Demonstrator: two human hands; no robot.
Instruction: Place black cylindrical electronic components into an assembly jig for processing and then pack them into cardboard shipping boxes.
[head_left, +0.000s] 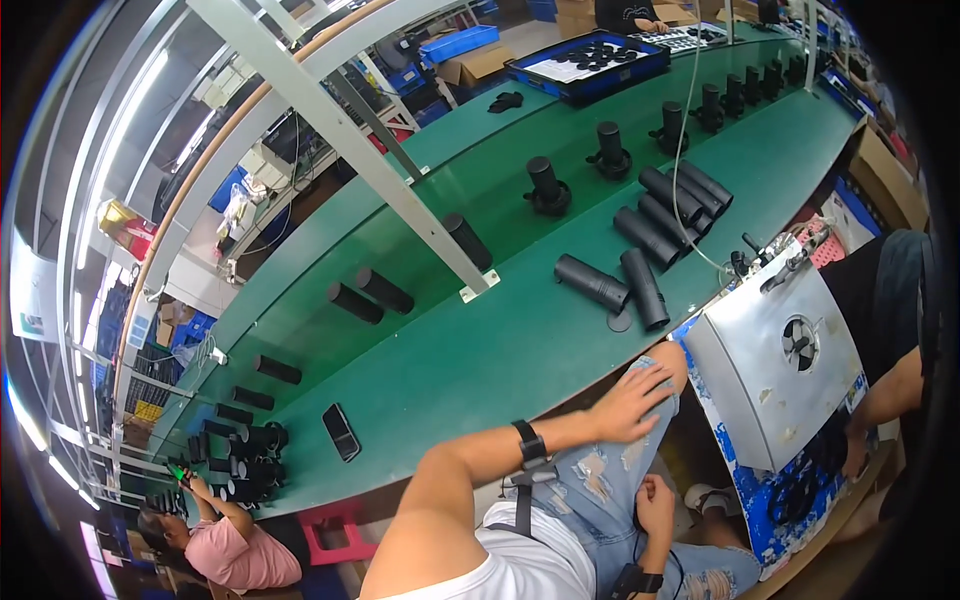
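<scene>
My left hand (635, 402) lies on my left knee, in torn blue jeans (592, 470), with its fingers spread and nothing in them. My right hand (655, 506) rests between my thighs, its fingers curled in; no object shows in it. Each wrist wears a black band (530, 441) with a small device. Past my knee, on the green conveyor bench (440, 370), two black ribbed cylinders (643, 290) lie near the edge, beside a small black disc (619, 321). Behind them several more black cylinders (665, 215) are piled together.
Black cylinders on round bases (546, 188) stand along the belt. A phone (341, 432) lies on the bench. At right is a metal box with a fan (785, 350), with another person's arm (890, 395) beside it. A person in pink (245, 552) works at far left. A white post (370, 160) crosses the belt.
</scene>
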